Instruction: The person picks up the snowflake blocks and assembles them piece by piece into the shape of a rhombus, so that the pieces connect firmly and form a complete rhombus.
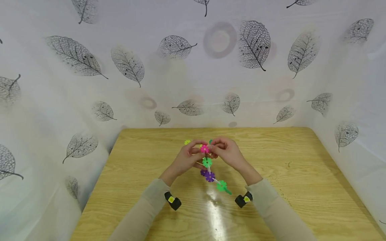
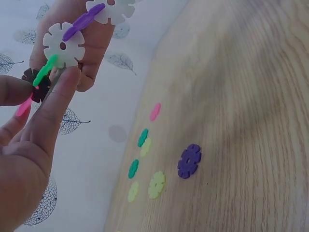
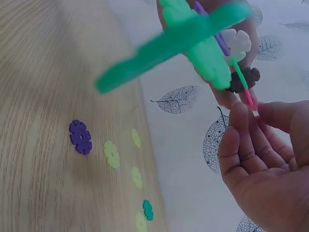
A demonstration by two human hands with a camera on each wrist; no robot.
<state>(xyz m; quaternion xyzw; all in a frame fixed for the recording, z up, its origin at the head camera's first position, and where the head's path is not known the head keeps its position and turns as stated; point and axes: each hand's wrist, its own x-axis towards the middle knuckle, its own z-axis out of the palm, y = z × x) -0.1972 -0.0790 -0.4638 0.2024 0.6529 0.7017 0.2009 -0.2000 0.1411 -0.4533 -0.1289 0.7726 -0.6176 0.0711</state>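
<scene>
A chain of slotted flower-shaped plastic discs hangs between both hands, above the table. From the top, a pink disc [image 1: 204, 149] leads down through a green disc [image 1: 207, 162] and a purple disc [image 1: 210, 176] to another green disc [image 1: 221, 185] with a dark green disc [image 3: 174, 46] slotted across it. White discs [image 2: 72, 52] and a black disc [image 2: 42, 91] link in between. My left hand [image 1: 188, 159] pinches the chain near the black and pink discs. My right hand [image 1: 227, 152] pinches a small whitish piece [image 3: 256, 114] at the pink disc's edge; its shape is mostly hidden.
Loose discs lie on the wooden table [image 1: 135, 187] beyond the hands: a purple disc [image 2: 189, 161], several yellow discs [image 2: 157, 184], teal discs [image 2: 133, 168] and a pink disc [image 2: 155, 111]. A white leaf-print curtain [image 1: 181, 80] surrounds the table's back and sides.
</scene>
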